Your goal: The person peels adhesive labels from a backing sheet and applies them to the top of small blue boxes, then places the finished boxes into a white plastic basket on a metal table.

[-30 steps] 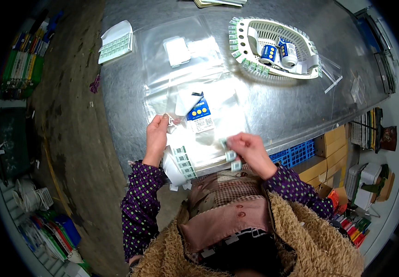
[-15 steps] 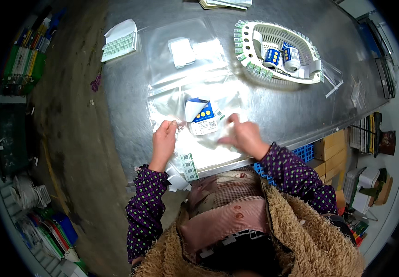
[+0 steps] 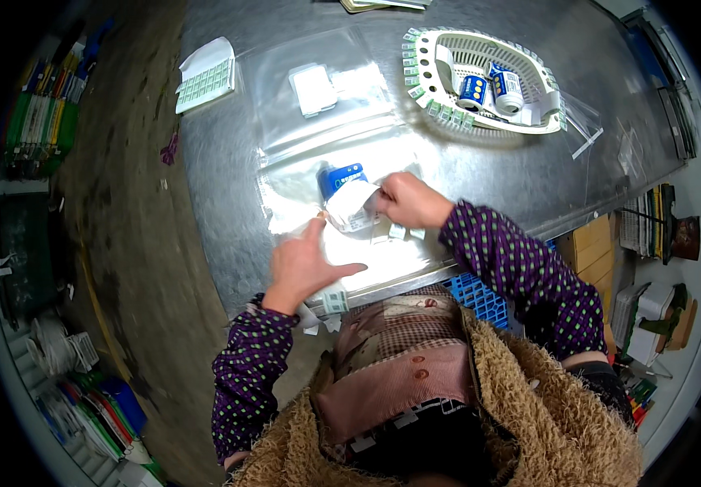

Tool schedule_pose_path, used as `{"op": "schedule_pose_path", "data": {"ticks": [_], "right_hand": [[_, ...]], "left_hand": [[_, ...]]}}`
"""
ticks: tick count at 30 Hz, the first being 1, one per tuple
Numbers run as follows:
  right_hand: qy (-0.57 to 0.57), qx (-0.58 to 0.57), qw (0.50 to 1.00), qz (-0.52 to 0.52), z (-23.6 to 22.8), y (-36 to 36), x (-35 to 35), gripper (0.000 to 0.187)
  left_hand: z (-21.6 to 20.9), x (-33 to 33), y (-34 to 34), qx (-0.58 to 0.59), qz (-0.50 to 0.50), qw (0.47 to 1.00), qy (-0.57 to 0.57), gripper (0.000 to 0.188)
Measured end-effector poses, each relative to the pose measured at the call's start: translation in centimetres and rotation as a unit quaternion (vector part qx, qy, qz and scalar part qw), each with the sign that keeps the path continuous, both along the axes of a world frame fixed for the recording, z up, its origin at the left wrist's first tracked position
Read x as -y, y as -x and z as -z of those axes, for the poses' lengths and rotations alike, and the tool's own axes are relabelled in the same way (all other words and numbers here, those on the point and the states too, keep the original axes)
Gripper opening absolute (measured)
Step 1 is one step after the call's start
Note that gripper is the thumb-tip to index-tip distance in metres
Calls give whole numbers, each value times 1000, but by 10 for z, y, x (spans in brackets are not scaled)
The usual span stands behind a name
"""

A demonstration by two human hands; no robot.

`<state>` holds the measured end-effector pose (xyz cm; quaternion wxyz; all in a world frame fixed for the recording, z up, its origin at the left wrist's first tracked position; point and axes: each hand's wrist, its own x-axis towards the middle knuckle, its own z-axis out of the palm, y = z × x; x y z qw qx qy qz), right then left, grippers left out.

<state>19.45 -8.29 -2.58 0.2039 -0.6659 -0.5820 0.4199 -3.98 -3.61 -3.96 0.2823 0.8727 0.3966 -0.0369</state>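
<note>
A blue-and-white label (image 3: 344,177) lies on a clear plastic bag (image 3: 285,183) in front of me, its lower right part curled up with the white underside showing. My right hand (image 3: 411,201) pinches the curled edge between thumb and fingers. Just left of the label, my left hand (image 3: 303,266) is spread, index finger pointing at the label's lower left corner and thumb stretched to the right. A few small green-and-white stickers (image 3: 397,232) sit below my right hand. Near the table's front edge hangs a strip of green stickers (image 3: 335,301), partly behind my left hand.
A pale plastic basket (image 3: 549,122) with green stickers round its rim holds blue-and-white label rolls (image 3: 506,91). Further back lie a bag with white cards (image 3: 313,89) and a pad of green stickers (image 3: 206,79). A blue crate (image 3: 477,299) stands below the metal table (image 3: 229,178).
My right hand has moved up and left and now holds the label's edge, folding its lower part up. My left hand has released the bag's edge and spread its fingers.
</note>
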Motion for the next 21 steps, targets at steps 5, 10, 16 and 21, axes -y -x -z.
{"op": "schedule_pose_path", "data": {"ticks": [5,10,16,21], "right_hand": [[2,177,976,-122,9,-6,33,50],[-85,117,987,-64,53,5,57,20],[-78,-24,994,70,-23,-2,15,14],[-33,-197,922,333,-12,-9,48,15]], "left_hand": [[0,15,-11,-38,26,999,4,109],[-2,19,-6,18,33,999,-29,99],[22,13,-7,14,-69,997,-41,35],[24,-20,1,183,-277,917,220,34]]}}
